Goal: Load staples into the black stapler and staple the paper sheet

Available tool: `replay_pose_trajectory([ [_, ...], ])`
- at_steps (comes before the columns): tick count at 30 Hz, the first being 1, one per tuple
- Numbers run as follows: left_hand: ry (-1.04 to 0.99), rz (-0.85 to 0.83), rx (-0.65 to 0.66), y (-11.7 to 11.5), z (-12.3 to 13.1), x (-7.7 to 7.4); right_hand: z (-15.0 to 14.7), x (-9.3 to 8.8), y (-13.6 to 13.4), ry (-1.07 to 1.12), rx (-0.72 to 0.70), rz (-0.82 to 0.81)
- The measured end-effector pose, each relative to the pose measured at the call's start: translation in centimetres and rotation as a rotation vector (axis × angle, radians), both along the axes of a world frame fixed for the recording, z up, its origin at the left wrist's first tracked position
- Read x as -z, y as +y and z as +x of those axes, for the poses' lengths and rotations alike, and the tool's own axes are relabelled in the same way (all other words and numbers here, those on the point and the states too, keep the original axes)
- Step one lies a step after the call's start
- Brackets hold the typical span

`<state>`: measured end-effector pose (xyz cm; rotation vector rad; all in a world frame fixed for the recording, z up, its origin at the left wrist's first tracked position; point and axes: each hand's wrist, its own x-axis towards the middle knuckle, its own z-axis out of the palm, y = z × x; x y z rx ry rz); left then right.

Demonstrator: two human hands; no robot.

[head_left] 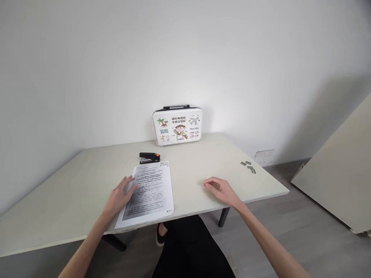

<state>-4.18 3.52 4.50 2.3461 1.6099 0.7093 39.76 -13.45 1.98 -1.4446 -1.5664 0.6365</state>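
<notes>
My left hand point(121, 194) lies on the left edge of a printed sheet of paper point(150, 191), its fingers spread with nothing in them. Dense dark text covers the sheet, which reaches the table's front edge. Just beyond its top edge sits a black stapler point(149, 158) with an orange patch. To the right of the paper, apart from it, my right hand point(220, 190) rests at the tabletop. Its fingers are curled, thumb tip close to the index finger, and I see nothing held there. Several strips of staples point(248, 166) lie farther right, away from this hand.
A white cartoon-printed case point(177, 126) with a black handle stands upright at the back, against the wall. The pale table point(72, 193) has its right corner near a wall socket point(264, 153). A light panel point(339, 166) stands on the floor at right.
</notes>
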Motion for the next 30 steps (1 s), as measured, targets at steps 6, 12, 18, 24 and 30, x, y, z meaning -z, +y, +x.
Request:
replay_pose_trajectory([
  [6, 0.001, 0.018, -0.051, 0.6, -0.2, 0.0, 0.1, -0.1, 0.2, 0.014, -0.016, 0.021],
  [12, 0.144, 0.358, 0.04, 6.1, 3.4, -1.9, -0.1, -0.4, 0.3, 0.032, -0.011, 0.03],
  [18, 0.424, 0.305, 0.064, 12.3, 9.2, -5.4, 0.0, -0.7, 0.2, 0.051, -0.009, 0.022],
  [24, 0.529, 0.217, 0.08, 14.0, 9.0, -5.0, 0.1, -0.7, 0.1, 0.047, -0.009, 0.009],
  [30, 0.638, 0.12, 0.063, 14.8, 8.5, -6.0, 0.3, -0.3, 0.2, 0.049, -0.01, 0.008],
])
